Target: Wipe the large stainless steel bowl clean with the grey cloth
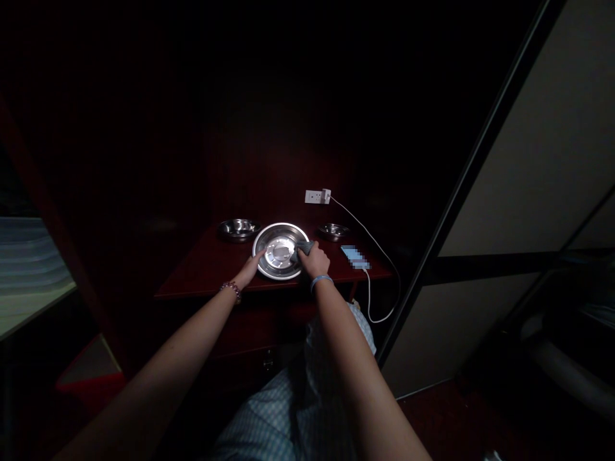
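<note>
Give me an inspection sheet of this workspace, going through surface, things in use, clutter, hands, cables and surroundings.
Surface: dark red desk, dimly lit.
Things in use: shiny metal basin and grey cloth.
Clutter: two smaller metal bowls behind, one each side; phone at right.
Hands: left hand holds the basin's left rim; right hand holds the cloth against its right side.
Cables: white cable runs from wall socket to phone, drooping below desk level.
Surroundings: pale panels at right.

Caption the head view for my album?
Left hand steadies a tilted steel basin while the right presses a gray cloth inside.
</note>
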